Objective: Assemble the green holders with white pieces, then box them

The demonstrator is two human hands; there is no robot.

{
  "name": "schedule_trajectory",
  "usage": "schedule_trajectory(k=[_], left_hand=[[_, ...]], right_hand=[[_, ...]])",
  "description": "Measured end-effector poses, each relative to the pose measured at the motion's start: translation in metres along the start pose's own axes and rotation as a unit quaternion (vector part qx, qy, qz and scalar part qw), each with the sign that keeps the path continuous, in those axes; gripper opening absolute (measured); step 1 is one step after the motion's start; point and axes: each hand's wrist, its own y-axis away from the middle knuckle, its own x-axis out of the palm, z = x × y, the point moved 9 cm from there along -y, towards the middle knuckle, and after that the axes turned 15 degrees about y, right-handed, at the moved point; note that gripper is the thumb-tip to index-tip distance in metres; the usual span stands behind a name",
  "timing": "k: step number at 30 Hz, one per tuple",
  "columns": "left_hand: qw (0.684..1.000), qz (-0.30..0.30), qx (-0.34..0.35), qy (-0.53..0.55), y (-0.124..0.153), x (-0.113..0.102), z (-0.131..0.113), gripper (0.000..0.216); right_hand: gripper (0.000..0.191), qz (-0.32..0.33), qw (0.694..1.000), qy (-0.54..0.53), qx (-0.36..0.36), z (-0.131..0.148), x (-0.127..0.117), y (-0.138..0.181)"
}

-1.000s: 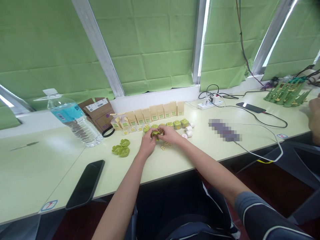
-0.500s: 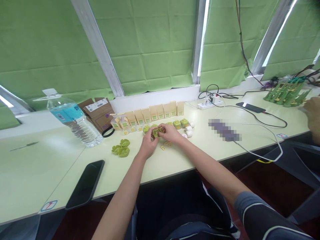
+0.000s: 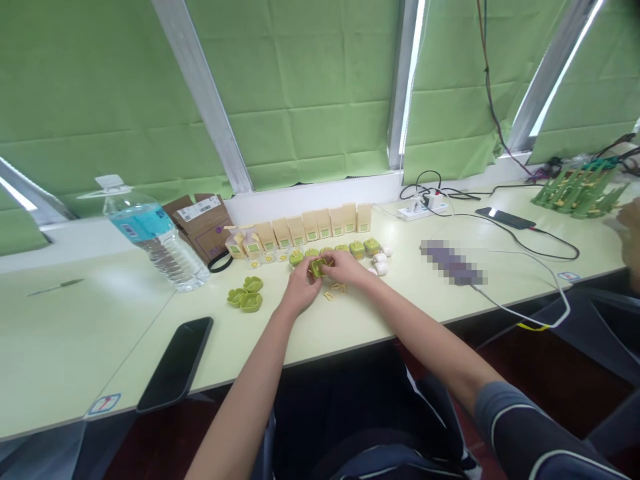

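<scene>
A small green cup-shaped part (image 3: 319,269) is held between both hands, its hollow side turned toward me. My left hand (image 3: 301,285) grips its left side, and my right hand (image 3: 345,267) has its fingertips at the right edge and inside. Just below the hands, several small yellow loops (image 3: 329,295) lie on the table. To the left sit three more green cup-shaped parts (image 3: 251,302). Behind the hands runs a row of green lidded pieces (image 3: 357,249), partly hidden by my fingers. White rounded pieces (image 3: 381,268) stand right of my right hand.
Several cream boxes (image 3: 323,224) line the back, near a brown carton (image 3: 203,230) and a big water bottle (image 3: 160,237). A phone (image 3: 176,363) lies front left. At right are a power strip (image 3: 423,211), cables, another phone (image 3: 505,218) and green spiky parts (image 3: 577,193); another person's hand shows at the edge.
The view has shifted slightly, so the table items appear a little further right. Between my hands the green part has turned, its opening now facing me more.
</scene>
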Motion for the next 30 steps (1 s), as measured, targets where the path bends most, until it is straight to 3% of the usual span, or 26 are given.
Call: schedule_trajectory(k=[7, 17, 23, 27, 30], left_hand=[[1.000, -0.005, 0.011, 0.003, 0.002, -0.001, 0.002, 0.045], [1.000, -0.005, 0.016, -0.011, 0.003, -0.001, 0.002, 0.044], [1.000, 0.000, 0.006, -0.012, 0.003, 0.000, 0.003, 0.043], [1.000, 0.002, 0.009, -0.015, 0.003, 0.000, 0.002, 0.044], [1.000, 0.003, 0.010, -0.014, 0.003, 0.000, 0.002, 0.044]], right_hand=[[0.016, 0.041, 0.998, 0.035, -0.013, -0.003, -0.023, -0.007], [0.023, 0.145, 0.981, 0.127, 0.021, -0.056, -0.061, 0.019], [0.037, 0.186, 0.950, 0.249, 0.033, -0.061, -0.057, 0.030], [0.029, 0.179, 0.949, 0.259, 0.012, -0.048, -0.051, 0.033], [0.022, 0.203, 0.925, 0.320, -0.009, -0.035, -0.045, 0.038]])
